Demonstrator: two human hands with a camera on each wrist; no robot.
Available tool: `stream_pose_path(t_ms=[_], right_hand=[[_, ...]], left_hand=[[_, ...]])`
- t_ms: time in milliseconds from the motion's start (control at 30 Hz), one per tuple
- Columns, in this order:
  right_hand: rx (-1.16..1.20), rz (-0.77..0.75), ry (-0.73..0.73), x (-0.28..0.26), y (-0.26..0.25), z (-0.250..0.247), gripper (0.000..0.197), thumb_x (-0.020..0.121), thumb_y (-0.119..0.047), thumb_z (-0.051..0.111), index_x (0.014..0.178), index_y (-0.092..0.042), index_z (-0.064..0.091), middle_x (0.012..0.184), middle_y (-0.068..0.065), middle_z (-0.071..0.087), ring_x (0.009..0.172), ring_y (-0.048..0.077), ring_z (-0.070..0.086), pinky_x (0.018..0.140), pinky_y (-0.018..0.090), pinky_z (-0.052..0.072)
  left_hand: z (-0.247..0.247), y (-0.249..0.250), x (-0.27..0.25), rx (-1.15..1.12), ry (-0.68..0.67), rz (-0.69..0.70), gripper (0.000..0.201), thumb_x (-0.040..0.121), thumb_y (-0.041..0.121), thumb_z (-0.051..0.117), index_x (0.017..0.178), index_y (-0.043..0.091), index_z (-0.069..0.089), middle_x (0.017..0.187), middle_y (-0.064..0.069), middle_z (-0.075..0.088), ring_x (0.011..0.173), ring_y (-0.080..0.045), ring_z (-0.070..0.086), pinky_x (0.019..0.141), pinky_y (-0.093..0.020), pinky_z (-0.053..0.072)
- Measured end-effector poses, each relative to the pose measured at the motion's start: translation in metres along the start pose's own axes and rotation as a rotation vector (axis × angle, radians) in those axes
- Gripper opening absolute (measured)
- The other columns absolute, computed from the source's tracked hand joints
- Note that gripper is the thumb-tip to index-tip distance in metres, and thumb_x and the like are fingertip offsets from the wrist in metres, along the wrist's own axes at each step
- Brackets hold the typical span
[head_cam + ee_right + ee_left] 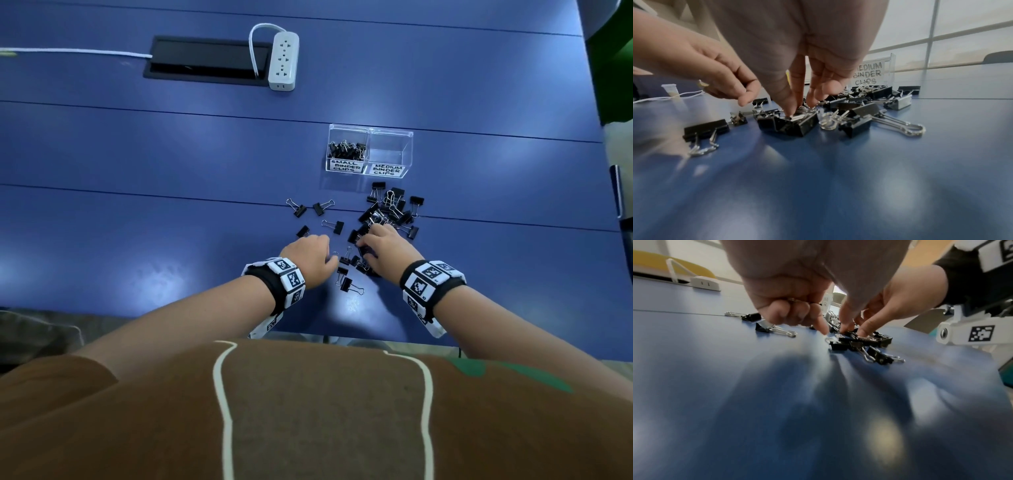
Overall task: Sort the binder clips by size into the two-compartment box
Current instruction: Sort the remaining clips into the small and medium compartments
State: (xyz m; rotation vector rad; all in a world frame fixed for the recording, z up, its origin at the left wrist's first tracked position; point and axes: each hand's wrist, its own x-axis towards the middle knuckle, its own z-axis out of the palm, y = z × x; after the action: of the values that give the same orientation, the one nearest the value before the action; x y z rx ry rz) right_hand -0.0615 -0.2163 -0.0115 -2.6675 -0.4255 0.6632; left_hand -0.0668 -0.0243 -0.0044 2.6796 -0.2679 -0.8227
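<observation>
A clear two-compartment box [369, 161] stands on the blue table. Its left half, labelled small, holds several small black clips [346, 150]; its right half, labelled medium [869, 73], shows nothing inside. A pile of black binder clips [387, 209] lies in front of it. My left hand [329, 262] hovers with fingers curled, a metal glint of a small clip [791, 299] in the fist and its forefinger [823, 328] pointing down to the table. My right hand [797, 110] reaches straight down and pinches a black clip [793, 125] in the near cluster.
Loose clips [322, 207] are scattered left of the pile, and one [347, 284] lies between my wrists. A white power strip [283, 60] and a black cable hatch [205, 58] sit far back. The table's near edge [342, 334] runs just below my wrists.
</observation>
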Motion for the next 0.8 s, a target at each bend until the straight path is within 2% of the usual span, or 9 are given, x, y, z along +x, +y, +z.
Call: stream_pose_path(t_ms=[100, 200, 300, 367, 500, 567, 633, 700, 800], right_hand=[[0.042, 0.034, 0.012, 0.002, -0.001, -0.002, 0.021, 0.086, -0.008, 0.056, 0.106, -0.008, 0.057, 0.112, 0.008, 0.052, 0.111, 0.025, 0.043, 0.092, 0.040, 0.046], [0.083, 0.004, 0.053, 0.002, -0.003, -0.004, 0.007, 0.080, -0.004, 0.057, 0.086, -0.007, 0.054, 0.096, 0.009, 0.054, 0.094, 0.024, 0.043, 0.087, 0.037, 0.044], [0.137, 0.006, 0.087, -0.001, -0.005, -0.009, 0.010, 0.077, -0.005, 0.056, 0.076, -0.011, 0.048, 0.078, 0.004, 0.052, 0.083, 0.019, 0.039, 0.077, 0.033, 0.043], [0.234, 0.075, 0.122, -0.001, -0.003, -0.013, 0.010, 0.076, -0.005, 0.056, 0.076, -0.012, 0.049, 0.074, 0.004, 0.054, 0.078, 0.021, 0.045, 0.070, 0.031, 0.044], [0.388, 0.119, 0.093, -0.005, -0.003, -0.017, 0.023, 0.079, -0.006, 0.055, 0.097, -0.020, 0.059, 0.076, 0.001, 0.057, 0.064, 0.018, 0.052, 0.066, 0.029, 0.048], [0.327, 0.119, 0.045, -0.006, -0.007, -0.015, 0.021, 0.083, -0.007, 0.050, 0.093, -0.015, 0.067, 0.084, 0.002, 0.062, 0.071, 0.021, 0.057, 0.073, 0.031, 0.050], [0.240, 0.131, 0.010, -0.005, -0.011, -0.011, 0.020, 0.085, -0.009, 0.050, 0.088, -0.008, 0.069, 0.096, 0.007, 0.064, 0.086, 0.023, 0.061, 0.081, 0.031, 0.050], [0.185, 0.134, -0.013, -0.003, -0.014, -0.006, 0.018, 0.086, -0.013, 0.054, 0.096, -0.006, 0.068, 0.105, 0.010, 0.059, 0.095, 0.024, 0.059, 0.085, 0.030, 0.047], [0.090, 0.129, -0.107, 0.001, -0.020, -0.001, 0.027, 0.087, -0.022, 0.061, 0.110, -0.007, 0.063, 0.113, 0.011, 0.052, 0.098, 0.028, 0.057, 0.088, 0.033, 0.047]], left_hand=[[0.009, -0.001, 0.001, 0.094, 0.011, 0.015, 0.033, 0.091, 0.043, 0.048, 0.101, 0.012, 0.050, 0.106, -0.008, 0.059, 0.097, -0.029, 0.056, 0.078, -0.040, 0.047], [0.013, -0.001, 0.003, 0.056, 0.027, 0.016, 0.029, 0.092, 0.040, 0.050, 0.103, 0.013, 0.051, 0.112, -0.007, 0.058, 0.104, -0.028, 0.055, 0.079, -0.037, 0.044], [0.014, 0.002, 0.005, 0.020, 0.018, 0.023, 0.022, 0.093, 0.034, 0.049, 0.104, 0.015, 0.051, 0.114, -0.005, 0.057, 0.106, -0.026, 0.054, 0.079, -0.036, 0.041], [0.015, 0.002, 0.005, -0.005, 0.016, 0.012, 0.019, 0.092, 0.029, 0.049, 0.104, 0.015, 0.052, 0.114, -0.005, 0.057, 0.106, -0.026, 0.054, 0.077, -0.035, 0.040], [0.016, 0.004, 0.006, -0.053, 0.006, -0.004, 0.018, 0.088, 0.021, 0.050, 0.104, 0.013, 0.051, 0.114, -0.006, 0.056, 0.103, -0.027, 0.054, 0.074, -0.034, 0.039], [0.015, 0.005, 0.006, -0.070, -0.003, -0.010, 0.016, 0.088, 0.019, 0.050, 0.103, 0.012, 0.051, 0.113, -0.008, 0.055, 0.101, -0.028, 0.053, 0.074, -0.034, 0.039], [0.016, 0.006, 0.007, -0.082, -0.014, 0.005, 0.014, 0.088, 0.015, 0.049, 0.101, 0.010, 0.050, 0.113, -0.010, 0.053, 0.099, -0.030, 0.053, 0.076, -0.036, 0.041], [0.017, 0.006, 0.008, -0.079, -0.020, 0.029, 0.013, 0.090, 0.013, 0.048, 0.102, 0.008, 0.049, 0.113, -0.012, 0.049, 0.095, -0.033, 0.054, 0.079, -0.040, 0.045], [0.016, 0.005, 0.010, -0.071, -0.008, 0.019, 0.013, 0.094, 0.015, 0.047, 0.103, 0.007, 0.048, 0.114, -0.014, 0.045, 0.087, -0.036, 0.056, 0.082, -0.046, 0.049]])
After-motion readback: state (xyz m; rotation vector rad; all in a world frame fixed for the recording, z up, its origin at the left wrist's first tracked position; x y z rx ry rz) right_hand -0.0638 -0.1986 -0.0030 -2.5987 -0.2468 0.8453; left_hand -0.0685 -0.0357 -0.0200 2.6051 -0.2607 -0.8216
